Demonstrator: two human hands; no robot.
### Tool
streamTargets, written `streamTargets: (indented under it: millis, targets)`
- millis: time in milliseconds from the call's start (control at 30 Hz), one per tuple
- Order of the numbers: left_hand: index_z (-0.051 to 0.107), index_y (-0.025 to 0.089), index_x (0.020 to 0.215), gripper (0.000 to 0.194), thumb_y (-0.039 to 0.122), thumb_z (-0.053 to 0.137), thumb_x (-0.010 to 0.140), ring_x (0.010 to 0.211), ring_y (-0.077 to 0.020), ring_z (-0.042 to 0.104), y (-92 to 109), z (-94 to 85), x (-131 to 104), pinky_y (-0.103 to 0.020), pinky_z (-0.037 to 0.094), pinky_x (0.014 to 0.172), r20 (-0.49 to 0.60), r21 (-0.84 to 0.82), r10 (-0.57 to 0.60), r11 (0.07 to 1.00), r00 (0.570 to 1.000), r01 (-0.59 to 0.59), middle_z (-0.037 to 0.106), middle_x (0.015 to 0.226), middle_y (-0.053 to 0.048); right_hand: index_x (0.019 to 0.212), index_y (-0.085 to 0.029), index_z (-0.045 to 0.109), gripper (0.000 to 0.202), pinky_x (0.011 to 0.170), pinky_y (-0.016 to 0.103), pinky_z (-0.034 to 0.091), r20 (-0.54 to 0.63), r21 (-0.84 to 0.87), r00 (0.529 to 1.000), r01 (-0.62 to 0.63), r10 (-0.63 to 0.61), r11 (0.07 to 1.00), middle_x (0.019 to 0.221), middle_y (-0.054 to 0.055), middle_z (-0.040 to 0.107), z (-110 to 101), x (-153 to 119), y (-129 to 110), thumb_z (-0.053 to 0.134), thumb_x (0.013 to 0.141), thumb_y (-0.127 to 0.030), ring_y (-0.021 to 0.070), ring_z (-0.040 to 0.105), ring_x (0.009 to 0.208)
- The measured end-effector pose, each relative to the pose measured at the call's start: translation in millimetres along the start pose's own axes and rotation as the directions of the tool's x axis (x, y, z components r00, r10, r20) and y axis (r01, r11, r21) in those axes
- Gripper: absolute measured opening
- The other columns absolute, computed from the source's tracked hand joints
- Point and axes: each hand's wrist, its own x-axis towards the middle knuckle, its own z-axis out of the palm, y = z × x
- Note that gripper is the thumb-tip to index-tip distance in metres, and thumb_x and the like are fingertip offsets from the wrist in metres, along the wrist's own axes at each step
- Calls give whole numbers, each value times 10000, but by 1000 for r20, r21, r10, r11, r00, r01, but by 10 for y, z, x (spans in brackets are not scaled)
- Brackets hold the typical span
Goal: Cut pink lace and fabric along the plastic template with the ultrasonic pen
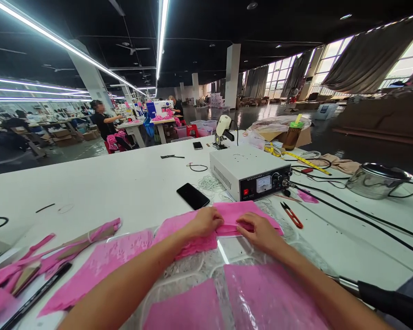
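A stack of pink fabric pieces (241, 210) lies on a clear plastic template (206, 263) at the front of the table. My left hand (207, 222) is closed on the near edge of the fabric, with its fingertips pinched together. Just to its right, my right hand (256, 228) has fingers and thumb curled around the same edge. Pink lace-patterned fabric (122, 250) spreads out to the left. Nearer me, more pink pieces (275, 293) show under the shiny plastic.
A grey control box (251, 172) stands behind my hands, beside a black phone (193, 196). Orange thread snips (292, 215), black cables and a glass jug (378, 181) are on the right. Pink strips and a black marker (37, 295) lie left. Co-workers sit at sewing machines beyond.
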Motion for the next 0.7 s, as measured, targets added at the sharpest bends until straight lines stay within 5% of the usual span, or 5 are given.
streamTargets:
  millis: [200, 367, 567, 700]
  targets:
    - [583, 154, 1200, 310, 348, 593, 959, 997, -215, 632, 134, -220, 30, -407, 549, 845, 25, 45, 49, 998, 999, -50, 606, 1186, -83, 854, -175, 676, 218, 773, 379, 502, -183, -178, 982, -72, 39, 981, 931, 109, 697, -37, -15, 85, 477, 812, -96, 247, 629, 881]
    - [682, 156, 877, 148, 192, 557, 946, 960, -191, 624, 363, -311, -251, -364, 506, 890, 44, 17, 178, 984, 983, -179, 677, 996, -52, 896, -198, 669, 232, 802, 380, 489, -251, -267, 968, -46, -24, 963, 951, 91, 690, -246, -418, 68, 475, 840, -85, 246, 615, 911]
    - [694, 183, 846, 231, 164, 485, 941, 973, -179, 636, 635, 31, -867, -304, 514, 880, 169, -111, 367, 929, 915, -352, 686, 1043, -64, 933, -215, 658, 249, 756, 367, 519, -235, -315, 952, 114, -194, 942, 914, 73, 688, -430, -1261, -86, 452, 896, -80, 213, 633, 841]
    - [663, 183, 844, 218, 138, 476, 946, 1078, -200, 612, 704, 254, -1053, -340, 489, 966, 168, -150, 464, 884, 870, -442, 684, 1090, -80, 999, -232, 646, 230, 744, 361, 526, -251, -378, 926, 175, -283, 909, 907, 60, 690, -458, -1606, -126, 488, 907, -92, 203, 637, 815]
